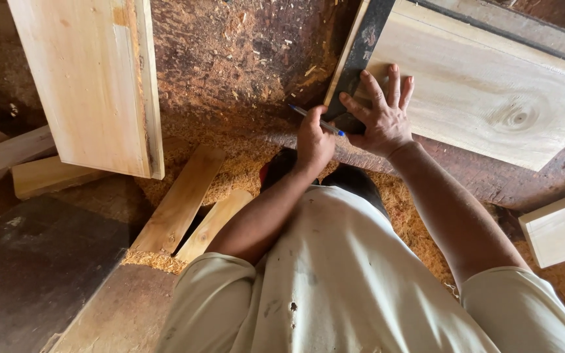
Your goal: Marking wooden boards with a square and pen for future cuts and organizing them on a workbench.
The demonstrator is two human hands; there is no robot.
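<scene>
Pinched in my left hand [313,142] is a blue pen [318,121]. The fingers are curled tight round its barrel, and its tip points at the near left corner of the pale board [492,91]. My right hand [384,121] grasps nothing: it lies flat, palm down and fingers spread, on that same corner of the board. It presses on the lower end of a dark straightedge [359,52] that runs up along the board's left edge. I cannot tell whether the pen tip touches the wood or the straightedge.

The board rests tilted on a floor covered in sawdust [243,59], with a round knot showing right of my spread hand. My two dark shoes [282,163] stand just below the board's near corner, under my wrists. Well to the left of the board a large light wooden panel [86,78] stands against the sawdust. Below that panel two narrow slats [181,202] lie side by side, slanting. A shorter offcut [44,175] lies further left. Below the board's right end, apart from it, is a small pale block [564,229].
</scene>
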